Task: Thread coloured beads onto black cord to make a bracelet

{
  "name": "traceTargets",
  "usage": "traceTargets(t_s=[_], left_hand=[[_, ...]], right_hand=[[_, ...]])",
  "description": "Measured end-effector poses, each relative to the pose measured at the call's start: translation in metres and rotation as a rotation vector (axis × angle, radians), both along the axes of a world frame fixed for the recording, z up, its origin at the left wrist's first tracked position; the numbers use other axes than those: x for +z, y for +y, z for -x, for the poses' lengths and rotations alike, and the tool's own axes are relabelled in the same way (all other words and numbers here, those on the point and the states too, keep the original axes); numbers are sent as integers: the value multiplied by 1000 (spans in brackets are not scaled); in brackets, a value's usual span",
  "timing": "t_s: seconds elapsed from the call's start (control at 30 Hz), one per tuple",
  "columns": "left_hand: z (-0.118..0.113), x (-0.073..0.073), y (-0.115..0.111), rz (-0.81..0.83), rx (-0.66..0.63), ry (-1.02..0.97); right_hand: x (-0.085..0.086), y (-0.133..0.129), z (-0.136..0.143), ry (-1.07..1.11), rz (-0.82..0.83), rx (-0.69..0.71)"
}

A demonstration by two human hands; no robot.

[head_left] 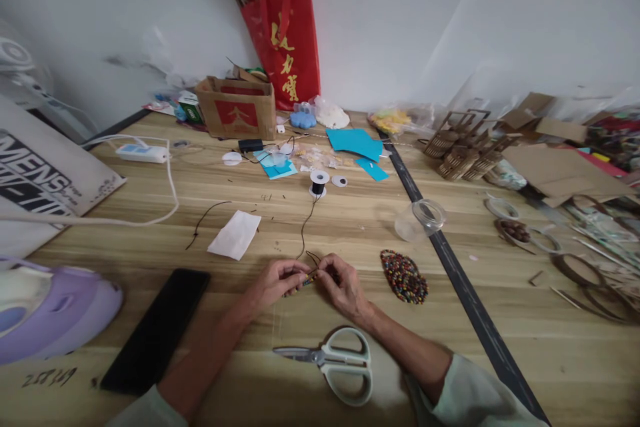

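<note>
My left hand [283, 281] is closed, thumb and fingers pinched on a short beaded strand [300, 285] at the middle of the table. Right beside it, my right hand [345, 285] pinches the dark cord [313, 257] near the end of the beads. The cord runs back from the hands to a white spool [319, 183] of black cord. A coiled heap of multicoloured beads [405, 277] lies to the right. Nearer me are open scissors [333, 359] with pale handles. A white paper [235, 234] is left of the hands.
A black phone [156, 330] and a purple iron [65, 310] are at the left. A clear jar [420, 220] lies right of the spool. Behind stand a cardboard box [237, 109] and a red bag [285, 47]. Small baskets [463, 147] and craft scraps fill the right.
</note>
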State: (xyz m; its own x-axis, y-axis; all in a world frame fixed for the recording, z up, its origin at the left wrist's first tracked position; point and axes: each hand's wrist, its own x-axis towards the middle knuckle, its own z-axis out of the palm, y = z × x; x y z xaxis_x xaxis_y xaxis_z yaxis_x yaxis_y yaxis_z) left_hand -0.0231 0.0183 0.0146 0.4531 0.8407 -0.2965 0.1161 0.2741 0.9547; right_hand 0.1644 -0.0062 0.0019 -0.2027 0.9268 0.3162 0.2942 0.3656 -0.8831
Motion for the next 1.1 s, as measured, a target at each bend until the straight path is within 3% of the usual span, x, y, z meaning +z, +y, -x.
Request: traceTargets(t_s=[0.3,0.53,0.77,1.1], left_hand=[[-4,13,-3,-149,46,47],[-5,11,-2,-144,127,54],[-7,9,-7,-263,93,80],[-9,9,-8,-150,65,39]], right_hand=[[-1,1,0,3,-29,29],[-7,-2,1,43,-84,96],[-2,-3,1,-28,-138,121],[3,0,1,-47,-167,110]])
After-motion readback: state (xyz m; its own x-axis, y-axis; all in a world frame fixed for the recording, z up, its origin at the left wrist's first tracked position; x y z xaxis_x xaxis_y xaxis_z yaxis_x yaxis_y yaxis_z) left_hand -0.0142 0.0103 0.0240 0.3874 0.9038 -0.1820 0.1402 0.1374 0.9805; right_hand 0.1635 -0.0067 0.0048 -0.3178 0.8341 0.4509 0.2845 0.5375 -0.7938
